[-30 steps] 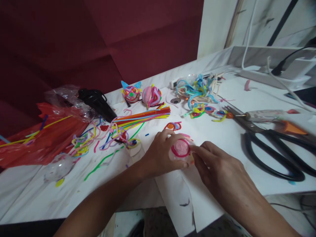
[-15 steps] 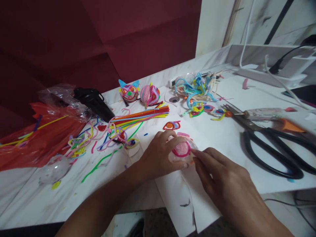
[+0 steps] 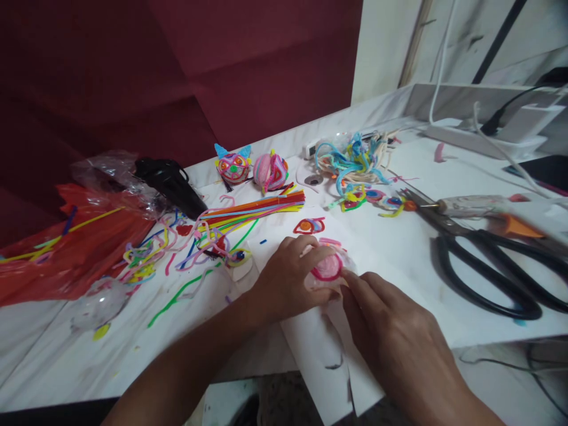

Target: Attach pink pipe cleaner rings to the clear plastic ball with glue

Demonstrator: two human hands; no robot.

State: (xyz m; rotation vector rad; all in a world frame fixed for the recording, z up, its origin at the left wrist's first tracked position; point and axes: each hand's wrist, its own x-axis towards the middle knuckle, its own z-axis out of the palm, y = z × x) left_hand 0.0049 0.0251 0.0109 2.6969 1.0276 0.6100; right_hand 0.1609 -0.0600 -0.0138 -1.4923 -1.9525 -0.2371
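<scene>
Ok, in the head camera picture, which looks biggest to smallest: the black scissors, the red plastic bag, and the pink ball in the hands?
1. Red plastic bag, biggest.
2. Black scissors; they lie nearer the camera, so this ranking is unsure.
3. Pink ball, clearly smallest, held between the left hand and right hand.

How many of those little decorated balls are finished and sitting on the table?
2: a cat-eared ball and a pink ball, side by side by the red wall. A third, the pink coil, is in the hands.
</scene>
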